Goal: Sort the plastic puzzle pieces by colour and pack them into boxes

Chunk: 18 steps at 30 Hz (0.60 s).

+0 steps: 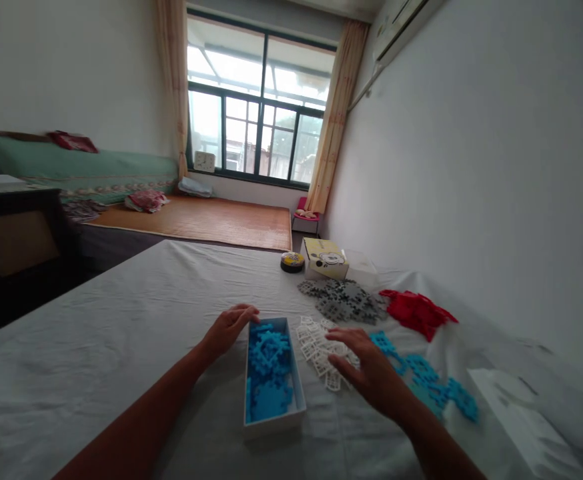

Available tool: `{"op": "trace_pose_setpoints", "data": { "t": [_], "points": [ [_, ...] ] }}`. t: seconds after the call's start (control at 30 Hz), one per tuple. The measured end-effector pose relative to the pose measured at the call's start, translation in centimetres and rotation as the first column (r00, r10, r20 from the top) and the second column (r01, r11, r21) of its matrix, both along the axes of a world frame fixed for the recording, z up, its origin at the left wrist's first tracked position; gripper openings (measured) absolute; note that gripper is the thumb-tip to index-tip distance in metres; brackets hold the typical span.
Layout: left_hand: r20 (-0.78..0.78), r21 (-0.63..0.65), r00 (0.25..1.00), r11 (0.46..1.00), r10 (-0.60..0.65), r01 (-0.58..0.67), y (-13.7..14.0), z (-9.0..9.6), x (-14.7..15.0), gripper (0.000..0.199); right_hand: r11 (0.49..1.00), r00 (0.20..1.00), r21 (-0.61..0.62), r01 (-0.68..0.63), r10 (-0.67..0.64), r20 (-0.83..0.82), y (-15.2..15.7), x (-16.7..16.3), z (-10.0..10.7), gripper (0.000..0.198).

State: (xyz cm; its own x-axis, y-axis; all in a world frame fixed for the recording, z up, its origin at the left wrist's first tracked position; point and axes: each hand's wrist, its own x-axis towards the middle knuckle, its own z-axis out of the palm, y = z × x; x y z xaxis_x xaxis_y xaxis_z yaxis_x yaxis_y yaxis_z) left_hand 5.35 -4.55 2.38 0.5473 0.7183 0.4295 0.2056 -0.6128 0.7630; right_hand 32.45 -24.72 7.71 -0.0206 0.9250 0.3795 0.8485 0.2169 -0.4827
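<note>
Blue pieces (270, 373) lie in the white box (275, 425), between right hand (359, 357) and left hand (231, 327). The right hand, right of the box, hangs over white pieces (314, 348), thumb and fingers spread. The left rests at the box's far left corner; whether it pinches the rim, I cannot tell. Beyond the box, rightward, lie grey pieces (349, 301).

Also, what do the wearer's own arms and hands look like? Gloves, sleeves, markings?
Left hand and right hand are both ungloved. The forearms are bare as far as the picture shows, with no sleeve in view. I can make out no watch, bracelet, ring, cable or marking on either side; fine detail is soft.
</note>
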Motion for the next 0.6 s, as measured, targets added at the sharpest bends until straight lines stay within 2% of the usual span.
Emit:
{"op": "trace_pose_setpoints", "data": {
  "t": [0.07, 0.13, 0.2, 0.23, 0.27, 0.3, 0.4, 0.5, 0.6],
  "points": [
    [0.008, -0.013, 1.0, 1.0, 0.004, -0.004, 0.3, -0.1, 0.0, 0.045, 0.97, 0.968, -0.007, 0.242, -0.241, 0.064, -3.1, 6.0, -1.6, 0.044],
    [0.007, -0.029, 1.0, 1.0, -0.002, 0.002, 0.5, -0.3, -0.1, 0.046, 0.868, 0.866, -0.071, 0.492, -0.479, 0.145, -6.1, 12.1, -3.4, 0.058],
    [-0.003, -0.044, 1.0, 0.999, -0.003, 0.003, 0.6, -0.3, -0.1, 0.047, 0.755, 0.786, -0.219, 0.618, -0.582, 0.21, -8.5, 16.6, -5.0, 0.079],
    [-0.009, -0.05, 1.0, 0.999, 0.001, -0.001, 0.6, -0.3, -0.1, 0.047, 0.715, 0.77, -0.285, 0.638, -0.595, 0.23, -9.3, 17.9, -5.6, 0.088],
    [-0.015, -0.055, 1.0, 0.998, 0.004, -0.005, 0.6, -0.3, -0.1, 0.048, 0.697, 0.772, -0.333, 0.635, -0.59, 0.238, -9.9, 18.5, -6.2, 0.095],
    [-0.019, -0.059, 1.0, 0.998, 0.008, -0.009, 0.6, -0.2, -0.1, 0.049, 0.699, 0.785, -0.36, 0.618, -0.573, 0.236, -10.1, 18.5, -6.6, 0.099],
    [-0.024, -0.074, 1.0, 0.997, 0.016, -0.018, 0.5, 0.1, -0.2, 0.053, 0.759, 0.841, -0.362, 0.541, -0.497, 0.215, -9.5, 16.5, -7.1, 0.104],
    [-0.026, -0.097, 0.999, 0.995, 0.031, -0.033, 0.1, 0.6, -0.1, 0.056, 0.798, 0.881, -0.375, 0.473, -0.432, 0.191, -8.1, 14.4, -6.7, 0.111],
    [-0.028, -0.109, 0.999, 0.993, 0.033, -0.036, -0.1, 0.8, -0.1, 0.055, 0.822, 0.905, -0.378, 0.425, -0.388, 0.174, -7.1, 14.5, -6.1, 0.114]
  ]
}}
